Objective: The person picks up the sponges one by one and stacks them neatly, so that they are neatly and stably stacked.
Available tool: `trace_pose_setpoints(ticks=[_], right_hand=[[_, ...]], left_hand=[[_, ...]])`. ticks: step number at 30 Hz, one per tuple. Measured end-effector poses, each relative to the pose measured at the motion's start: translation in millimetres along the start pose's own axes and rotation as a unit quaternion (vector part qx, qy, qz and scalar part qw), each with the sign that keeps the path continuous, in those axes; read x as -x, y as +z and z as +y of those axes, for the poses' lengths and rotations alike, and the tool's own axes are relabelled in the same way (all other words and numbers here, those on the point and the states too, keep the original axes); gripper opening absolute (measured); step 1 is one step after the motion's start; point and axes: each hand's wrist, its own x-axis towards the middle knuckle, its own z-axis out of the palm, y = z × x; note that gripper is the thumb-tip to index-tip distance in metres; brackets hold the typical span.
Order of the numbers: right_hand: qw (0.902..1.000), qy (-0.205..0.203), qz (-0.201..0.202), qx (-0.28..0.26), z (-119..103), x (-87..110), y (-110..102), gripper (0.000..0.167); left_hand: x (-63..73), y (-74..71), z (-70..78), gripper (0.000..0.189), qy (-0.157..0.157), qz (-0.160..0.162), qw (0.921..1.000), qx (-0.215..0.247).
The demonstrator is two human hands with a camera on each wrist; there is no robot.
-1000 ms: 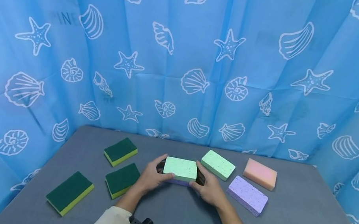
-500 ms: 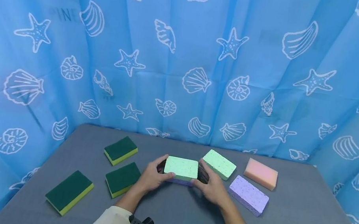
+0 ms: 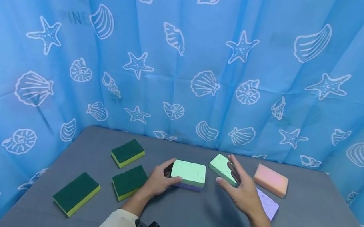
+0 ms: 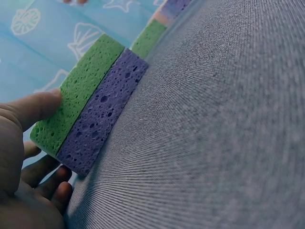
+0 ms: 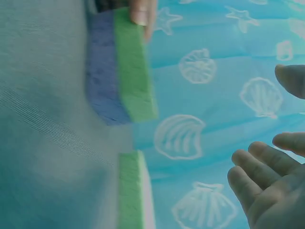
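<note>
A light green sponge (image 3: 189, 171) lies flat on top of a purple sponge (image 3: 189, 187), their edges nearly flush, at the middle of the grey table. My left hand (image 3: 158, 180) holds the green sponge at its left end. In the left wrist view the thumb lies on the green sponge (image 4: 90, 78), the other fingers are around its end, and the purple sponge (image 4: 102, 112) sits below against the cloth. My right hand (image 3: 245, 191) is raised to the right of the stack, fingers spread and holding nothing. It partly hides a second green sponge (image 3: 221, 166) and a second purple sponge (image 3: 268, 205).
A peach sponge (image 3: 270, 180) lies at the back right. On the left are three green-and-yellow scouring sponges, one at the back (image 3: 127, 152), one by the left forearm (image 3: 129, 181) and one nearer the front (image 3: 76, 194). A blue shell-patterned curtain (image 3: 191, 58) hangs behind the table.
My right hand has let go of the stack's right end and moved right and up, its fingers opening. The left hand and the two stacked sponges have stayed in place.
</note>
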Motion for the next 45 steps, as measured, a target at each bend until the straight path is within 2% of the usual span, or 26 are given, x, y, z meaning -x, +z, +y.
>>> trace_pose_setpoints(ticks=[7,13,20,26,33,45], right_hand=[[0.9986,-0.01,0.044,0.029,-20.0,14.6,-24.1,0.083],[0.9947,-0.018,0.081,0.061,-27.1,24.0,-39.4,0.084],[0.991,-0.022,0.105,0.081,-33.8,36.9,-55.8,0.089],[0.9877,-0.011,0.119,0.1,-31.0,46.4,-65.7,0.091],[0.9857,-0.017,0.137,0.097,-24.7,54.4,-74.8,0.091],[0.9806,0.011,0.163,0.108,-12.4,62.2,-89.2,0.086]], left_hand=[[-0.1,1.5,0.7,0.073,0.008,-0.003,1.0,0.004],[0.8,0.5,2.9,0.074,0.002,-0.004,1.0,0.007],[2.5,0.4,3.8,0.075,-0.001,-0.004,0.9999,0.012],[2.2,0.7,4.2,0.076,-0.006,-0.004,0.9999,0.014],[2.2,-0.8,3.3,0.075,-0.003,0.0,1.0,0.006],[1.1,0.1,2.2,0.074,-0.003,0.002,1.0,0.003]])
